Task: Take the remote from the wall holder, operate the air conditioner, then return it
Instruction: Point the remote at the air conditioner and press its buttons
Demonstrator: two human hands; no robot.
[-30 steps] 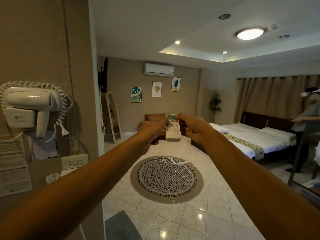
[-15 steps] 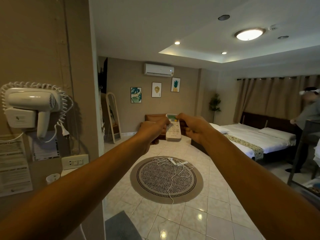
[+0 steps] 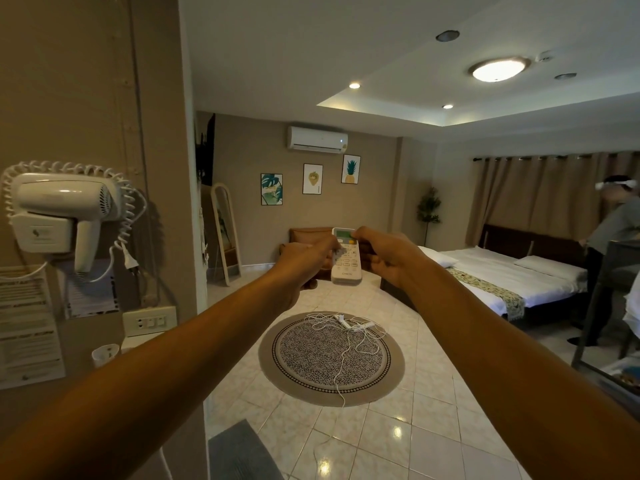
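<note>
A white remote (image 3: 346,268) with a green screen and an orange button is held upright at arm's length, pointing toward the far wall. My left hand (image 3: 304,263) grips its left edge and my right hand (image 3: 388,254) grips its right side, thumb on the buttons near the screen. The white air conditioner (image 3: 317,139) hangs high on the far wall above three pictures. No wall holder for the remote is in view.
A wall-mounted hair dryer (image 3: 65,209) and socket (image 3: 149,321) are on the left wall. A round rug (image 3: 330,358) with a tangled white cable lies on the tiled floor. A bed (image 3: 512,278) and another person (image 3: 613,244) are at right.
The hands and remote have hardly moved. The person at the right has shifted slightly beside the bed.
</note>
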